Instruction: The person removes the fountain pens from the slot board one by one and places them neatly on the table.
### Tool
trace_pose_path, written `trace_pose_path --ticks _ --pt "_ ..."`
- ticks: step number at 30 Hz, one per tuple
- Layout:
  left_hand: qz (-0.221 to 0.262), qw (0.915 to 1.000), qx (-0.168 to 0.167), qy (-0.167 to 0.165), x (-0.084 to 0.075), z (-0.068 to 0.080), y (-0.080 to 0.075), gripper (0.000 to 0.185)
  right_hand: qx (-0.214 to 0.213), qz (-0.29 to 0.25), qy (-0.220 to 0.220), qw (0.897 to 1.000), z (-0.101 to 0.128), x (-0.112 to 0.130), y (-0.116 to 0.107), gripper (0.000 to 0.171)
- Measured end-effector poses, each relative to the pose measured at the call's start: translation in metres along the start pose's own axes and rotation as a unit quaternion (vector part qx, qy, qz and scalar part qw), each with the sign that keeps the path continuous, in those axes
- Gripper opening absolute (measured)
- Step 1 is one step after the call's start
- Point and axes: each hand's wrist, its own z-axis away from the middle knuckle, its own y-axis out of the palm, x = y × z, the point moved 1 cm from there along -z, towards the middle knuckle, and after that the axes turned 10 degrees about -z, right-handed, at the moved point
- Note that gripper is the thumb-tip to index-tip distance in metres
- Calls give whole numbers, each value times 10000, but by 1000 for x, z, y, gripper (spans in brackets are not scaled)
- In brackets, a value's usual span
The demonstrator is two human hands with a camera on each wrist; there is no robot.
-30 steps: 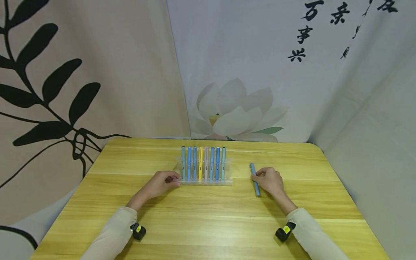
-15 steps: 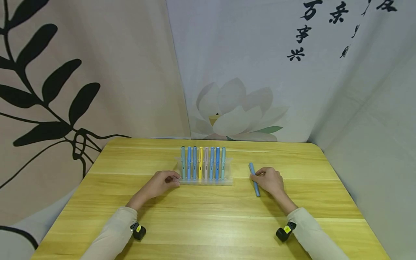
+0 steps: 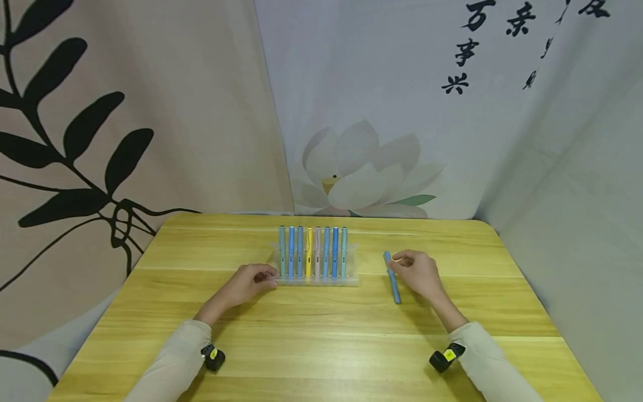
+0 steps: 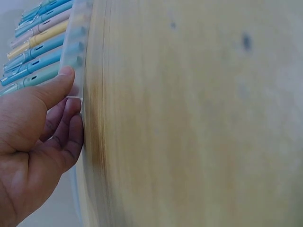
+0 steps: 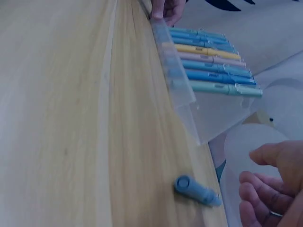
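A clear plastic pen rack [image 3: 354, 268] stands on the table with a row of several capped pens in it, blue, green, yellow and pinkish. My left hand [image 3: 249, 281] pinches the rack's left front corner; in the left wrist view the thumb [image 4: 60, 85] lies on top with fingers curled below. To the right of the rack, a single blue pen [image 3: 394, 289] lies on the table, pointing away at a slant. My right hand [image 3: 418, 273] hovers at its far end. In the right wrist view that hand's thumb and fingers are apart with nothing between them, beside the blue pen [image 5: 196, 190].
The wooden table [image 3: 321, 346] reaches back to a printed curtain [image 3: 377, 111] with a lotus and dark leaves. A black wrist camera [image 3: 214, 358] sits on the left sleeve and another black camera [image 3: 446, 358] on the right one.
My right hand has let go of the blue pen and moved slightly up toward its far end. The pen stays where it lay. The left hand keeps its hold on the rack.
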Motion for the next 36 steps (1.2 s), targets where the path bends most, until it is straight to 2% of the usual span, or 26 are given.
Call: trace_pose_path --ticks 8,14,29,36 --pt "22 10000 -9 -12 1 0 1 23 225 -544 -296 9978 2 18 14 36" --pt "16 10000 13 10 2 -1 1 23 272 -732 -622 9950 0 24 27 38" --pt "10 10000 -6 -59 1 -1 0 25 368 -978 -680 9922 -12 32 65 29" --pt "-23 10000 -16 -60 1 -1 0 24 328 -1254 -553 9900 -16 36 76 28"
